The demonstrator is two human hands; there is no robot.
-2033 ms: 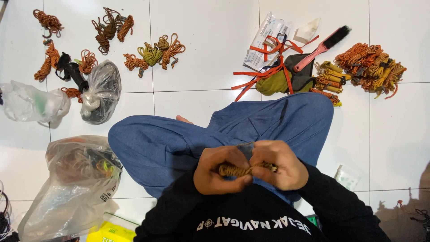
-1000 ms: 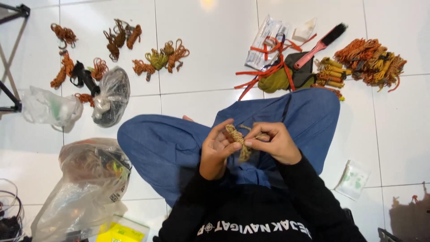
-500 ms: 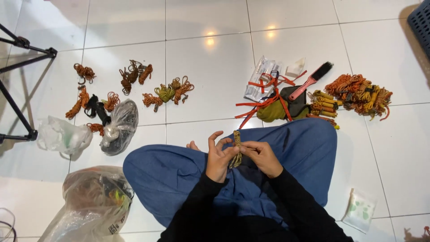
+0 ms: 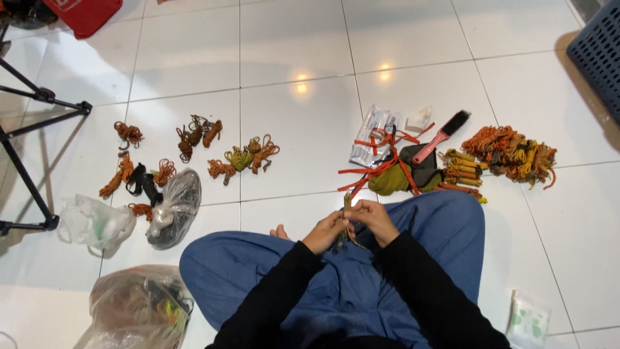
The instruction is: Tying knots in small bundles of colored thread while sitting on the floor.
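Note:
I sit cross-legged on a white tiled floor in blue trousers and black sleeves. My left hand and my right hand meet over my lap and both grip a small tan braided cord piece. Its top end sticks up above my fingers, and a dark lower end hangs between my hands. A pile of orange and yellow braided cords lies at the right. Small cord bundles are scattered at the left.
A pink-handled brush, orange straps and clear packets lie ahead. Plastic bags sit at the left and a larger one at the lower left. Black tripod legs stand far left, a dark basket top right.
The cord piece turned from lying across my hands to standing upright. My hands closed together around it. The camera view pulled back and tilted up, showing more floor.

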